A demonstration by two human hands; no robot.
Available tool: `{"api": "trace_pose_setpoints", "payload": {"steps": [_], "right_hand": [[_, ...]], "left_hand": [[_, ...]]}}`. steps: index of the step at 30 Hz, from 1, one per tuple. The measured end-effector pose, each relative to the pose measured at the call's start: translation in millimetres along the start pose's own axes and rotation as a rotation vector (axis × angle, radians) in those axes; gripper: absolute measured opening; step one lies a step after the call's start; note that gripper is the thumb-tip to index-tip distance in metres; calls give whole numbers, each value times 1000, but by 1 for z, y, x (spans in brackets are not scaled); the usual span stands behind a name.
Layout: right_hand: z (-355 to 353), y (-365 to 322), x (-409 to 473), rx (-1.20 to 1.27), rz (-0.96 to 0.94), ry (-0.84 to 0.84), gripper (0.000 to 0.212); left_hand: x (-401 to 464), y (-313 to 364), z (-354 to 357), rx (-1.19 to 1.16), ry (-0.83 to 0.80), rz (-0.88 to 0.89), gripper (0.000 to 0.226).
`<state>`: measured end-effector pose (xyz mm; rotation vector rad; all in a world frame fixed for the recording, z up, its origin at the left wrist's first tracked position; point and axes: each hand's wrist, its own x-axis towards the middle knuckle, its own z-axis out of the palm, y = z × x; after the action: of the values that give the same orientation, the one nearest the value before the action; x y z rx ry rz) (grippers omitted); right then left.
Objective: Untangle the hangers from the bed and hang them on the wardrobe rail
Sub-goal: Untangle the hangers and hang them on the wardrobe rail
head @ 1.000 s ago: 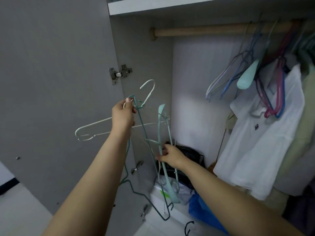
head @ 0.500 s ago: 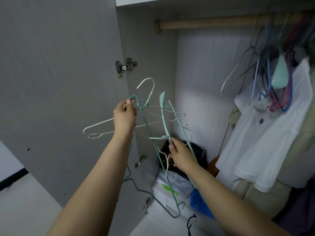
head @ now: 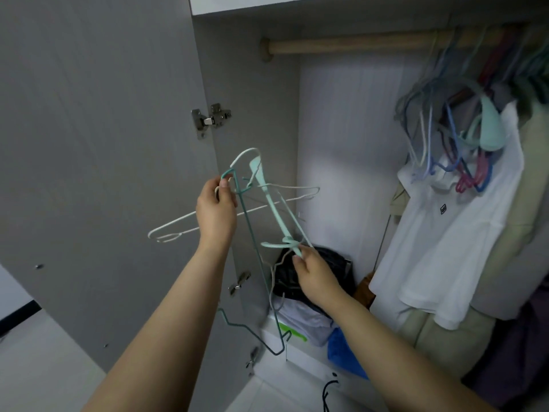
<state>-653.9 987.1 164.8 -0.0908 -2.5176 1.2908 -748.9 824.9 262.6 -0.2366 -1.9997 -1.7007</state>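
I hold a tangled bunch of hangers in front of the open wardrobe. My left hand [head: 216,215] grips the hooks of a white wire hanger [head: 172,230] and a dark green wire hanger [head: 252,254] that dangles down. My right hand [head: 315,275] pinches the lower part of a mint plastic hanger [head: 271,203], which stands tilted among the others. The wooden wardrobe rail [head: 350,44] runs across the top, well above both hands. Several coloured hangers [head: 451,138] hang on its right end.
The grey wardrobe door [head: 98,144] stands open on the left with hinges on its edge. A white shirt [head: 451,233] and other clothes hang at the right. A black bag [head: 320,269], a white box [head: 279,325] and blue fabric [head: 341,349] lie on the wardrobe floor.
My right hand shifted its hold on the mint hanger and drew it upward, tilting it toward the left hand's hooks. The left hand kept its grip; my view drifted down and left.
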Motion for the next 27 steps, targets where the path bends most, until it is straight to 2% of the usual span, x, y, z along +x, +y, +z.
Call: {"api": "trace_pose_setpoints", "payload": {"steps": [4, 6, 9, 16, 20, 24, 27], "right_hand": [[-31, 21, 0, -86, 71, -54, 32], [-46, 27, -3, -228, 84, -116, 33], [-63, 32, -11, -351, 73, -75, 35], [-94, 57, -32, -204, 132, 131, 18], [-112, 57, -28, -99, 272, 273, 25], [-130, 43, 7, -42, 356, 227, 31], [-136, 20, 27, 297, 383, 132, 22]], "left_hand": [[12, 0, -5, 50, 27, 26, 27], [17, -1, -3, 76, 44, 43, 27], [25, -4, 1, 117, 54, 39, 29], [40, -9, 15, 173, 79, -2, 32], [51, 6, 31, 167, 71, 5, 32], [56, 12, 44, 161, 76, 9, 31], [52, 9, 53, 173, 60, -5, 31]]}}
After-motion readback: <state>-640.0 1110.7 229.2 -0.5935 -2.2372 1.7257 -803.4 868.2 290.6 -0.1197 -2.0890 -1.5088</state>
